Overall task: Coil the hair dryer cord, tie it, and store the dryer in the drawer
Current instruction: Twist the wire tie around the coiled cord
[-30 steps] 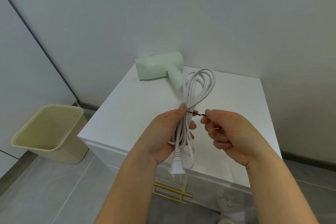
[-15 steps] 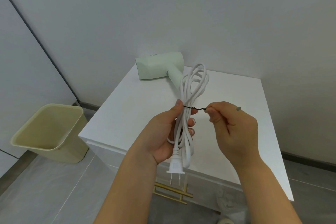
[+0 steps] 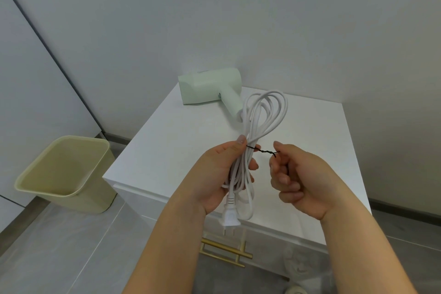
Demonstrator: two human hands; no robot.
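A pale green hair dryer (image 3: pixel 210 88) lies at the back of the white cabinet top (image 3: pixel 167 141). Its white cord (image 3: pixel 267 112) is gathered into a long coil held above the cabinet. My left hand (image 3: pixel 219 174) grips the coil around its middle, thumb up at the waist. The white plug (image 3: pixel 230 218) hangs below that hand. A thin black twist tie (image 3: pixel 262 150) circles the coil at the thumb, and its twisted tail sticks out to the right. My right hand (image 3: pixel 300 179) has curled fingers and pinches the tail's end.
A gold drawer handle (image 3: pixel 224 250) shows on the cabinet front below my hands. A pale yellow waste bin (image 3: pixel 64 172) stands on the grey floor to the left. White walls close in behind and to the right of the cabinet.
My right hand has turned at the wrist while pinching the tie, and the twisted tail has grown longer. The coil has stayed in my left hand, shifting only slightly.
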